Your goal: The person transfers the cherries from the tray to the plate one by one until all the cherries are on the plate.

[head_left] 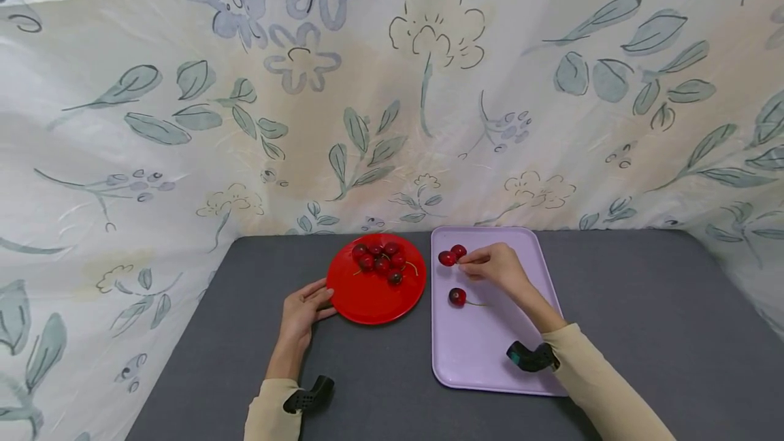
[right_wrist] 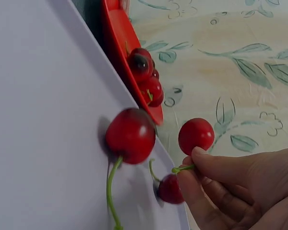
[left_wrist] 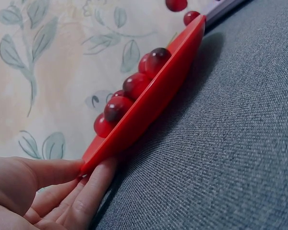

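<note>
My left hand (head_left: 301, 315) pinches the near-left rim of a red plate (head_left: 373, 301), thumb on top and fingers underneath. Several dark red cherries (head_left: 381, 264) sit in a cluster toward the plate's far side. Over the far left part of a lilac tray (head_left: 471, 359), my right hand (head_left: 499, 267) pinches a cherry (right_wrist: 196, 135) by its green stem (right_wrist: 183, 168), between thumb and forefinger. Close beside that fruit lies a second cherry (right_wrist: 170, 189) on the tray. A third cherry (right_wrist: 130, 136), its stem trailing to the right in the head view, rests nearer to me.
Plate and tray stand side by side on a dark grey tabletop (head_left: 380, 380), a narrow gap between them. A flower-patterned cloth (head_left: 343, 155) hangs behind the table and along its sides. Black wrist devices (head_left: 309, 397) are worn on both forearms.
</note>
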